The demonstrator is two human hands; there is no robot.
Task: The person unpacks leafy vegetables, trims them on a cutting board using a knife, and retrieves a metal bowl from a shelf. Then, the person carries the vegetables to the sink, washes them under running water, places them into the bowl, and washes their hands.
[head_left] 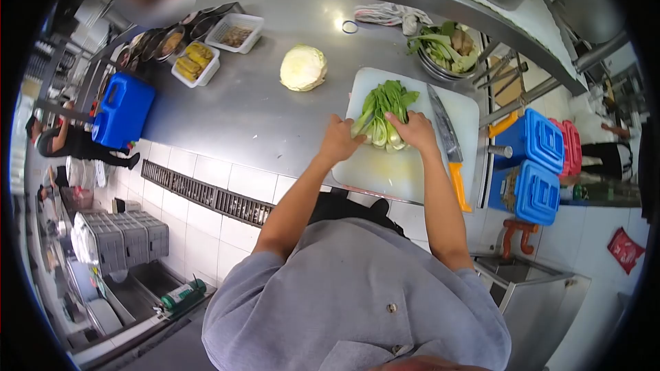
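A bunch of bok choy (386, 111) lies on the white cutting board (371, 172), its dark leaves pointing away from me and its pale stem ends toward me. My left hand (341, 140) grips the left side of the bunch near the stems. From the right, my right hand (415, 130) closes on it with the thumb over the stems. Just right of that hand, a large knife (448, 137) with a yellow handle rests on the board, its handle reaching past the near edge. A pale round cabbage (303, 68) sits on the steel table left of the board.
Beyond the board stand a bowl of vegetable trimmings (450, 51) and a crumpled cloth (392, 15). Food tubs (196, 64) and a blue jerrycan (124, 110) occupy the table's left side. Blue lidded bins (540, 189) are at right. Other people stand far left and right.
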